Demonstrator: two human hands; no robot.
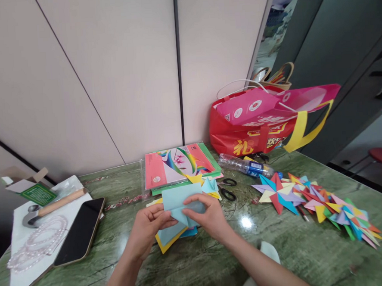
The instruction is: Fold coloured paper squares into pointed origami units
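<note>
Two bare hands work on one light-blue sheet point(177, 194), which is raised just in front of the paper pack point(166, 168). The sheet's upper edge runs left to right, its upper part rising toward the pack; one crease crosses it between the hands, roughly parallel to that edge, and the bent shape hides which axis is longer. The left hand point(147, 227) has its thumb and fingers clamped on the sheet's left side; the right hand point(210, 215) rests thumb and forefinger on its face with a small gap between the tips, and I cannot tell whether they grip. Below the sheet, nearer than the pack, lie yellow and blue papers point(166, 247), overlapping too much to count. Just right of the pack are one pair of scissors point(228, 194) with two black loops and one clear ribbed plastic bottle point(237, 164); behind these stands one glossy red bag point(229, 134). Farther right sit pointed paper stars point(278, 193), several and overlapping. Well left of the pack are one flat dark phone point(81, 231), one wooden-handled hammer point(61, 202), coiled shiny beads point(38, 245) and one open cardboard box point(39, 194). Green, marble-veined and glossy, the surface point(147, 271) carries them all.
</note>
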